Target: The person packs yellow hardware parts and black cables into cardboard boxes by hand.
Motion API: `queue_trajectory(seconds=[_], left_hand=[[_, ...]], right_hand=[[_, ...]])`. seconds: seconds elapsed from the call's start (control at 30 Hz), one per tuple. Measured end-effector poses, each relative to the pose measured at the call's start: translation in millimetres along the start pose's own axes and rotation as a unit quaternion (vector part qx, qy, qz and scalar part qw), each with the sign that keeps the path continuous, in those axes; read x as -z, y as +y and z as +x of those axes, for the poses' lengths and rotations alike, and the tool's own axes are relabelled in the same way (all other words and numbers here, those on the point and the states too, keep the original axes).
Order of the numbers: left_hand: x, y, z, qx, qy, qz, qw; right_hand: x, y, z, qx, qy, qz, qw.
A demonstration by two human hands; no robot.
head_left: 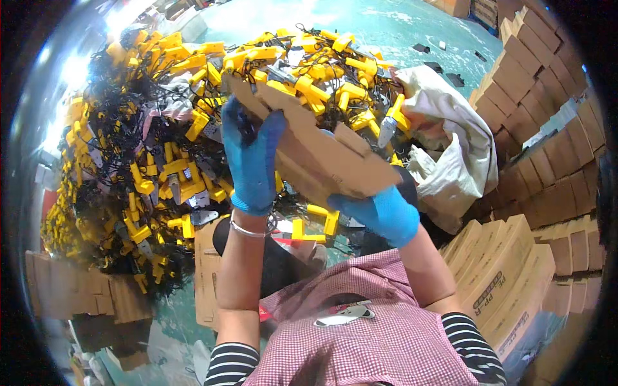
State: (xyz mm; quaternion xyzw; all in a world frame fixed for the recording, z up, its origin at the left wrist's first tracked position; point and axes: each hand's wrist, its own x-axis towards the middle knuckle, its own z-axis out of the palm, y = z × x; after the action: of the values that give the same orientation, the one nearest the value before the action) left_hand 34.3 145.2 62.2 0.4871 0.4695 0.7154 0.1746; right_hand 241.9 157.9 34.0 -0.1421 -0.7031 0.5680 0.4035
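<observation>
A piece of brown cardboard (318, 154), apparently a folded box, is held up in front of me at a slant, its far left end higher in the picture than its near right end. My left hand (251, 161), in a blue glove, grips its left side with the thumb against the near face. My right hand (383, 215), also blue-gloved, is closed round the lower right end. Part of its fingers is hidden by the board. Behind the cardboard spreads a large heap of yellow-handled tools (315, 90) with grey metal parts and black cords.
A white woven sack (457, 154) lies crumpled right of the heap. Long brown cartons (496, 276) stand by my right elbow, with stacked boxes (528, 83) beyond. Another upright carton (206, 273) is beside my left forearm. More cardboard (71, 286) lies at the far left.
</observation>
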Motion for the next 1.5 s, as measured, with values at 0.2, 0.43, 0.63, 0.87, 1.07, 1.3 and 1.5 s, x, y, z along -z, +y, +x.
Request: queue_trajectory(seconds=[0.2, 0.43, 0.63, 0.87, 1.07, 1.3, 1.5], left_hand=[[26.8, -46.0, -59.7, 0.128, 0.022, -0.073, 0.989], [60.2, -32.6, -84.2, 0.157, -0.073, -0.155, 0.973], [55.0, -4.9, -120.4, 0.209, -0.187, -0.065, 0.958], [11.0, -23.9, -146.4, 0.183, -0.017, -0.168, 0.969], [-10.2, -5.8, -140.8, 0.240, -0.079, 0.111, 0.961], [34.9, -26.6, -156.4, 0.159, -0.272, 0.069, 0.947], [51.7, -25.2, -148.1, 0.059, -0.342, 0.253, 0.903]], right_hand=[[12.7, 19.5, -4.1, -0.162, -0.115, 0.182, 0.963], [-13.7, 35.0, -21.5, 0.001, -0.144, 0.107, 0.984], [6.4, 67.5, -23.8, -0.035, 0.104, 0.100, 0.989], [-8.1, 53.3, -45.1, -0.230, 0.231, 0.143, 0.935], [-16.7, 60.3, -73.3, -0.172, 0.171, 0.052, 0.969], [-21.1, 65.3, -88.1, -0.208, 0.202, 0.072, 0.954], [-7.5, 41.0, -61.5, -0.201, 0.044, -0.180, 0.962]])
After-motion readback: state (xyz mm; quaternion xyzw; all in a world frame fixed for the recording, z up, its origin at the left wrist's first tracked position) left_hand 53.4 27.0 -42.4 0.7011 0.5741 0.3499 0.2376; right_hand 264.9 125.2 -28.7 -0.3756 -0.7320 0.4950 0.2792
